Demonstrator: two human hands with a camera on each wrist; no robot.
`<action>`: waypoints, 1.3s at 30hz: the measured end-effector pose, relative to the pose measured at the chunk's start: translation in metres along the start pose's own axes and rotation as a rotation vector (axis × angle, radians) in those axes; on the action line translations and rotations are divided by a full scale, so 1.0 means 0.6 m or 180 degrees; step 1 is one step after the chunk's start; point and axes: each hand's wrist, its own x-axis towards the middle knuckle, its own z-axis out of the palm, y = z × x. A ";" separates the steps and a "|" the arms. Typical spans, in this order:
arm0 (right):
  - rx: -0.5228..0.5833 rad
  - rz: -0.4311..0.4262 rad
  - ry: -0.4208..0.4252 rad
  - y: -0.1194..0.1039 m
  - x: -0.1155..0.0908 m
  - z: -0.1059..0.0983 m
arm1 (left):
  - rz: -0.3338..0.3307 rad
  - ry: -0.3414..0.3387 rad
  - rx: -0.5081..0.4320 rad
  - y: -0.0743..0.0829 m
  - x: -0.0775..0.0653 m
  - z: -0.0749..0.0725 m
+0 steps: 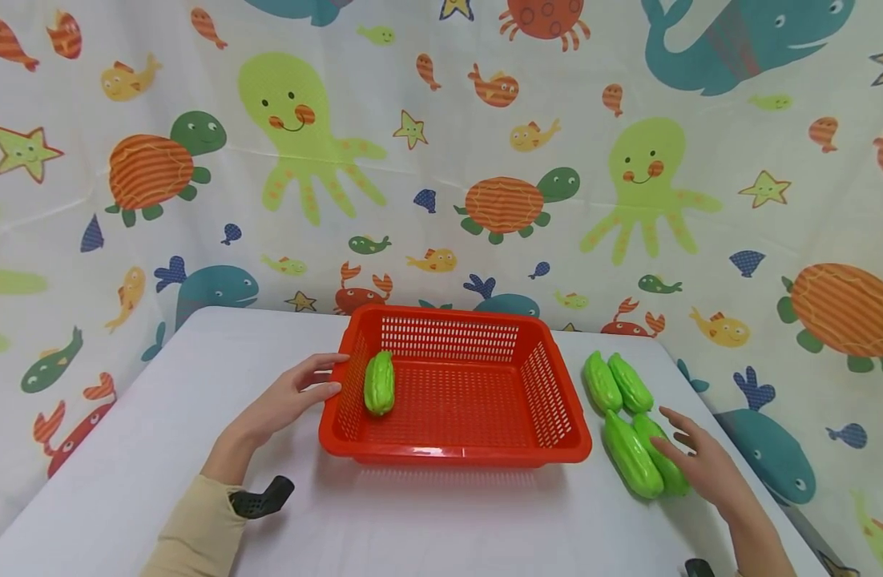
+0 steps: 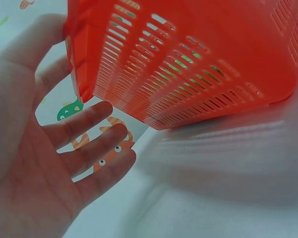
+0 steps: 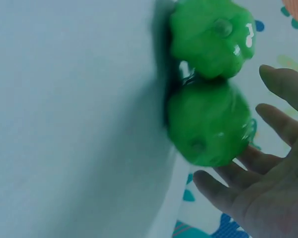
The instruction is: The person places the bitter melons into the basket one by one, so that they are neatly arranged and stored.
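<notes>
A red plastic basket (image 1: 449,453) with slotted walls stands on the table, one glossy green ridged gourd (image 1: 380,383) lying inside at its left. My left hand (image 1: 295,396) is at the basket's left rim. In the left wrist view, the thumb and forefinger of that hand (image 2: 39,139) meet the rim, while the other fingers extend beside the wall. Right of the basket lie several more green gourds (image 1: 632,457) in a cluster. My right hand (image 1: 708,461) hovers beside the nearest pair, fingers spread and holding nothing. From the right wrist, two gourds (image 3: 208,121) show end-on near the fingertips.
The white table (image 1: 427,521) narrows toward the back in the head view. Behind it hangs a curtain (image 1: 441,120) printed with sea animals. A black strap device (image 1: 261,498) sits on the left wrist, over a beige sleeve (image 1: 199,533).
</notes>
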 end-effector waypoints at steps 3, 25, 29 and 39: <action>0.0110 0.0118 -0.0135 0.015 0.002 0.002 | 0.0005 0.0001 -0.0003 -0.001 0.000 0.000; -0.0007 0.0115 -0.0364 0.027 -0.003 0.005 | 0.0048 -0.0023 -0.0057 -0.004 0.002 -0.001; -0.0092 0.0104 -0.0459 0.025 -0.006 0.003 | 0.0050 -0.0023 -0.0069 -0.004 0.002 -0.001; -0.0153 0.0043 -0.0446 0.015 -0.013 0.003 | 0.0045 -0.0012 -0.0088 -0.005 0.003 -0.001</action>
